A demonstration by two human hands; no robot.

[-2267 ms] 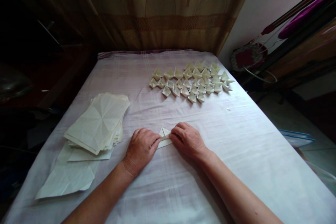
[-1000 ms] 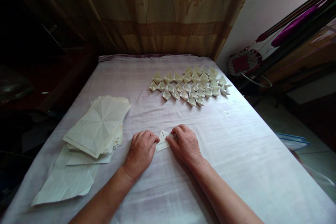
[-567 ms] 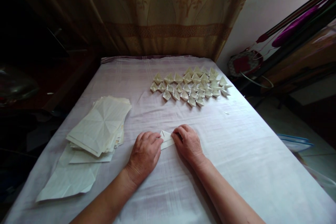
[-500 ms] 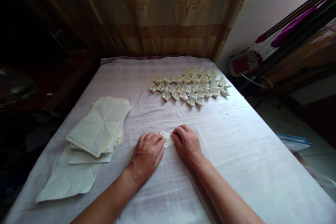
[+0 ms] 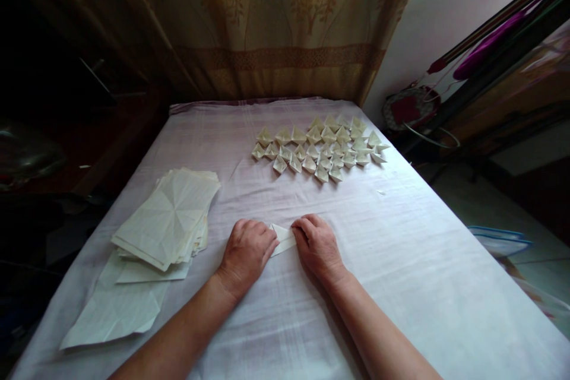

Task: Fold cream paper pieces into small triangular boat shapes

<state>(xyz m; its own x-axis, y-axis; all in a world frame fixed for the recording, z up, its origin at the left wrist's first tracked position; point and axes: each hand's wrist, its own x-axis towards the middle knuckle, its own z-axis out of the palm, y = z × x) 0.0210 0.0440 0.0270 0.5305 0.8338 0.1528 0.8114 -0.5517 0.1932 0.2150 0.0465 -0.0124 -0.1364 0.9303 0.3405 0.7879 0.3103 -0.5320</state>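
A small folded piece of white paper (image 5: 284, 237) lies on the pale cloth-covered table (image 5: 401, 261) between my two hands. My left hand (image 5: 247, 252) rests knuckles up at its left edge, fingers curled and pressing down on the paper. On the paper's right edge sits my right hand (image 5: 317, 244), its fingers bent and pinching or pressing that side. Most of the paper is hidden under my fingers.
A stack of creased white sheets (image 5: 167, 219) lies at the left, with a larger loose sheet (image 5: 113, 306) under it. Several small folded paper shapes (image 5: 318, 145) are laid in rows at the far side. A curtain (image 5: 285, 24) hangs behind the table; clutter stands at the right.
My hands have stayed on the small paper, with the left fingers sliding over more of it and back. The visible part of the paper has grown smaller and flatter. The view has shifted slightly.
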